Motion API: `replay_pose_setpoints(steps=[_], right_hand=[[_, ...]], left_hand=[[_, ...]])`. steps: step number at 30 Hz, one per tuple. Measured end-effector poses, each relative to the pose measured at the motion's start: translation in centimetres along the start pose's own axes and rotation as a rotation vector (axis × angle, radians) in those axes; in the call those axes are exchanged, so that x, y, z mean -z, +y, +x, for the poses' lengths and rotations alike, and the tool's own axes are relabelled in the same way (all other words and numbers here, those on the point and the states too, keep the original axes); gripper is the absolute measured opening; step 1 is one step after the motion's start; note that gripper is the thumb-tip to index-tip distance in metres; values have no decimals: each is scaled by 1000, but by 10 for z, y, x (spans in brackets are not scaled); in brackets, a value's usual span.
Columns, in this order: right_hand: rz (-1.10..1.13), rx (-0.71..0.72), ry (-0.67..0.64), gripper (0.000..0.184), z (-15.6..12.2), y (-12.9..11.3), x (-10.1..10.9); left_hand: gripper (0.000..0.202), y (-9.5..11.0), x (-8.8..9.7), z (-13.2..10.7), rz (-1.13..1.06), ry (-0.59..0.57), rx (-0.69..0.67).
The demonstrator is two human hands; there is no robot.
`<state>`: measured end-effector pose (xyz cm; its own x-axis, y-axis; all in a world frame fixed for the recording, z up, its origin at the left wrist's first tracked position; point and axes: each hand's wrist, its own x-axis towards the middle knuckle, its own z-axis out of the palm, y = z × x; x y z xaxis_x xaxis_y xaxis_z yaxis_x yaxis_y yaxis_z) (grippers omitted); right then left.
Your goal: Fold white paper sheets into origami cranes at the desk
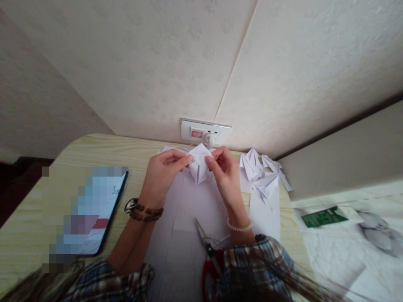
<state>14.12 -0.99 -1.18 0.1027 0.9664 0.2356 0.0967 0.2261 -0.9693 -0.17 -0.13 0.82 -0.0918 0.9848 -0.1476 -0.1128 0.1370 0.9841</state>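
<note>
Remotely, I see the left hand (pixel 162 170) and right hand (pixel 227 171) pinching opposite sides of the folded paper (pixel 199 167), beyond the scissors (pixel 210 251). I judge this a folding step; the next move calls for even thumb pressure.

The folded piece (pixel 198 168) is plain white paper, matt and smooth between crisp creases. The loose sheets (pixel 198 201) below look like the same uncoated paper, as do the pointed paper shapes (pixel 252 167). The scissors pair grey metal blades (pixel 200 229) with red handles (pixel 204 268) that look like plastic. The bench (pixel 132 147) has a pale wood-grain surface (real timber or laminate, one cannot tell) with a low sheen. The tablet (pixel 105 224) shows a glossy, glass-like screen where it is not pixelated. The socket plate (pixel 187 131) looks like smooth white plastic, the wallpaper (pixel 170 54) matt and faintly patterned. The plaid sleeves (pixel 267 256) are soft woven cloth; the white bracelet (pixel 241 227) has pearly, rounded beads.
</note>
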Motion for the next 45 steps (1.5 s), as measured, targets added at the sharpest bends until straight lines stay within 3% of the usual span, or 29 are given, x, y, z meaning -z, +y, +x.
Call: replay_pose_setpoints(steps=[6, 15, 26, 34, 41, 45], right_hand=[[-26, 8, 22, 16, 0, 1, -1], [-1, 15, 41, 16, 0, 1, -1], [26, 38, 45, 18, 0, 3, -3], [54, 10, 131, 17, 1, 1, -2], [133, -89, -36, 13, 3, 5, 0], [61, -88, -62, 16, 4, 4, 2]], left_hand=[[11, -2, 0, 0, 16, 26, -18], [22, -3, -2, 1, 3, -50, 38], [24, -7, -2, 2, -15, 2, -23], [24, -9, -1, 3, -5, -140, -22], [26, -8, 1, 3, -29, 4, -41], [23, -4, 1, 1, 7, 9, -46]])
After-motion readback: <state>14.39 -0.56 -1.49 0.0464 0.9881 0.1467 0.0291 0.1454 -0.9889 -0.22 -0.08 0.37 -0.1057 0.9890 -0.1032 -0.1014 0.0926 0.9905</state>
